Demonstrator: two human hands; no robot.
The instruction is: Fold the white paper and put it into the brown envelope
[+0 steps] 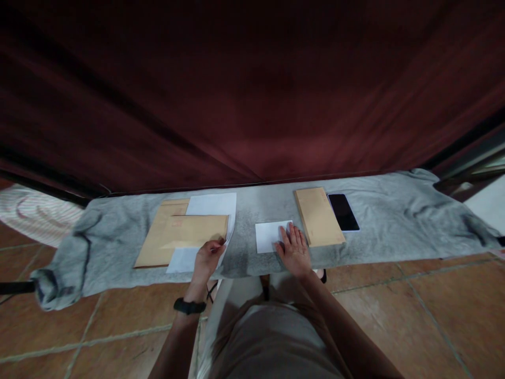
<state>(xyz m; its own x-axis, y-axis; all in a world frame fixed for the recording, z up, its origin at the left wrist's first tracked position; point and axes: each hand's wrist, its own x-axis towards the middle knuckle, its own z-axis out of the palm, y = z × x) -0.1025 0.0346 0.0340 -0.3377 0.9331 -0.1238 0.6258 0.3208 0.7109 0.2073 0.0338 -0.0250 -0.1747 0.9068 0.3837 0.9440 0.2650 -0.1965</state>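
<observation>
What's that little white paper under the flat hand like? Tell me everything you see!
The little white paper is a plain, blank rectangle, thin and smooth. It lies flat on the grey cloth near the front edge. The right hand rests open on its right part, fingers spread. A brown envelope lies just to its right. The left hand pinches a bigger white sheet, not this one.

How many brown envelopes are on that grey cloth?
3: a large envelope at the left, a smaller envelope atop the white sheet by the left hand, a third envelope beside the phone. Others may hide underneath.
</observation>
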